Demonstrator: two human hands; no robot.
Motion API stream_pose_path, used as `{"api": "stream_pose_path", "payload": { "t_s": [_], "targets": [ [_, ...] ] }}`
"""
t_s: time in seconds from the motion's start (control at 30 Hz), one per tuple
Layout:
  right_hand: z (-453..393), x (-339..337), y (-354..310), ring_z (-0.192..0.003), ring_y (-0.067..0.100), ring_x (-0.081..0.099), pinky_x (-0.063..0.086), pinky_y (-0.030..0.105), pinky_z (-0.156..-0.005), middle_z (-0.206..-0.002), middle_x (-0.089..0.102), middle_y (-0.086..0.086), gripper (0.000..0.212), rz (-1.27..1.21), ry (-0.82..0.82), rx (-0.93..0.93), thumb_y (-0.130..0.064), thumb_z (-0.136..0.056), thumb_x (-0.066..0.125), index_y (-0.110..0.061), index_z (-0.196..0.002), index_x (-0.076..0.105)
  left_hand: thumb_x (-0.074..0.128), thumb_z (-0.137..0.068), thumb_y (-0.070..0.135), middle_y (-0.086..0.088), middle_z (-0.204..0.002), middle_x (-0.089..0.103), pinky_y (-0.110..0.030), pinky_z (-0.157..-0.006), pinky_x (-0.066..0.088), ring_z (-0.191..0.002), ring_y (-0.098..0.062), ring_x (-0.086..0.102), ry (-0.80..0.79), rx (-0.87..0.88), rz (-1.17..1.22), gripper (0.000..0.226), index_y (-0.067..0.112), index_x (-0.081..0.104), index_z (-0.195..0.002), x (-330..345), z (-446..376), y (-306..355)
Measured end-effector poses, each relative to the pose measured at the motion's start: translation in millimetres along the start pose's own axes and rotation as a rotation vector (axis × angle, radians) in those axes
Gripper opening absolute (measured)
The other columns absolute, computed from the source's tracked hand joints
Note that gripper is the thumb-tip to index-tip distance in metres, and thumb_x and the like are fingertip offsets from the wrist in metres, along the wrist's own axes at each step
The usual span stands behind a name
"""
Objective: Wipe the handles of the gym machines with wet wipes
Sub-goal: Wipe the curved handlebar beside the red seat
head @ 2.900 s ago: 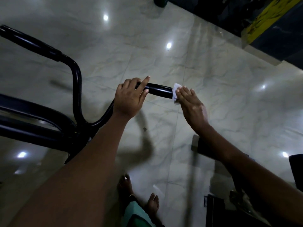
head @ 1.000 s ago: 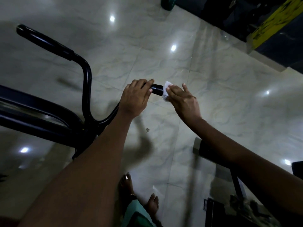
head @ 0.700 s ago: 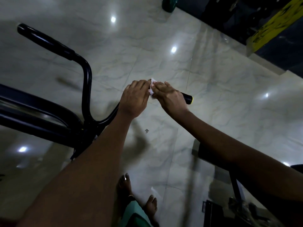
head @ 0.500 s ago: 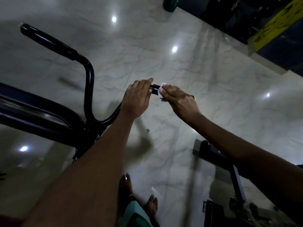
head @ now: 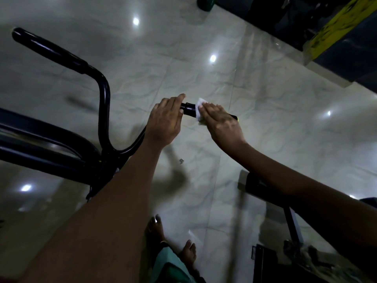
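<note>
A black U-shaped handlebar of a gym machine reaches out over the floor. Its near handle (head: 188, 110) runs between my two hands. My left hand (head: 165, 121) grips the inner end of that handle. My right hand (head: 219, 121) wraps a white wet wipe (head: 199, 104) round the handle's outer part, fingers lying along the bar. The handle's tip with a yellow spot (head: 235, 117) peeks out past my right hand. The far handle (head: 51, 51) sticks out at upper left, untouched.
The machine's thick black frame tubes (head: 40, 152) run along the left. Glossy marble floor tiles (head: 285, 129) lie below. A black bench part (head: 257, 184) and a metal base (head: 265, 262) sit at lower right. My bare feet (head: 173, 240) stand beneath. A dark and yellow machine (head: 326, 27) occupies the upper right.
My right hand slid the wipe from the handle's tip inward up to my left hand, then back outward a little. My left hand has kept its grip.
</note>
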State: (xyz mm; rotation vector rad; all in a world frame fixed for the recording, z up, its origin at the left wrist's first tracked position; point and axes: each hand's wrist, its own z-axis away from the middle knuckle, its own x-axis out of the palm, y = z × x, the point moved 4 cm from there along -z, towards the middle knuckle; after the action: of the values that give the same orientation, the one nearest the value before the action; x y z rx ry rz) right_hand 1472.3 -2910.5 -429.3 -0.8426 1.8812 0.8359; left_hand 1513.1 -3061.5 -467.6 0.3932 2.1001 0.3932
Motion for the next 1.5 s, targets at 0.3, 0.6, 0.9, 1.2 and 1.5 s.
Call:
{"api": "stream_pose_path", "payload": {
  "t_s": [0.3, 0.6, 0.9, 1.2, 1.5],
  "targets": [
    [-29, 7, -19, -0.082, 0.028, 0.068, 0.052, 0.036, -0.085, -0.095, 0.069, 0.016, 0.046, 0.064, -0.079, 0.008, -0.005, -0.077, 0.034, 0.005, -0.110, 0.064, 0.036, -0.094, 0.017, -0.007, -0.108, 0.065, -0.036, -0.068, 0.041, -0.085, -0.029, 0.059, 0.011, 0.044, -0.003, 0.039, 0.002, 0.055, -0.124, 0, 0, 1],
    [-16, 2, 5, -0.077, 0.027, 0.067, 0.044, 0.029, -0.082, -0.093, 0.069, 0.012, 0.053, 0.032, -0.067, -0.007, -0.006, -0.062, 0.083, 0.002, -0.111, 0.064, 0.036, -0.094, 0.018, -0.009, -0.108, 0.065, -0.037, -0.067, 0.045, -0.088, -0.031, 0.060, -0.004, 0.035, 0.011, 0.040, 0.001, 0.056, -0.124, 2, 0, 1],
    [8, -3, 31, -0.086, 0.030, 0.065, 0.051, 0.033, -0.066, -0.102, 0.066, 0.012, 0.053, -0.031, -0.206, 0.062, -0.034, -0.086, 0.039, 0.000, -0.122, 0.058, 0.034, -0.093, 0.019, -0.009, -0.107, 0.064, -0.038, -0.071, 0.044, -0.088, -0.033, 0.059, -0.044, -0.020, 0.013, 0.038, 0.006, 0.060, -0.118, 1, -1, 2],
    [10, -19, 48, -0.073, 0.028, 0.056, 0.034, 0.029, -0.062, -0.087, 0.060, 0.004, 0.024, -0.331, -0.511, 0.224, -0.037, -0.089, 0.047, -0.014, -0.094, 0.052, 0.032, -0.091, 0.021, -0.010, -0.118, 0.058, -0.043, -0.084, 0.039, -0.107, -0.033, 0.051, -0.256, -0.216, -0.063, 0.041, 0.008, 0.054, -0.123, -11, -4, 18],
    [33, -37, 62, -0.037, 0.008, 0.046, 0.040, 0.020, -0.052, -0.033, 0.046, -0.004, 0.042, -0.718, -0.364, 0.834, -0.017, -0.090, 0.053, -0.014, -0.048, 0.047, 0.030, -0.089, 0.023, -0.017, -0.124, 0.054, -0.047, -0.087, 0.042, -0.113, -0.036, 0.049, -0.416, -0.254, -0.107, 0.049, 0.003, 0.048, -0.130, -21, -10, 26]
  ]
}}
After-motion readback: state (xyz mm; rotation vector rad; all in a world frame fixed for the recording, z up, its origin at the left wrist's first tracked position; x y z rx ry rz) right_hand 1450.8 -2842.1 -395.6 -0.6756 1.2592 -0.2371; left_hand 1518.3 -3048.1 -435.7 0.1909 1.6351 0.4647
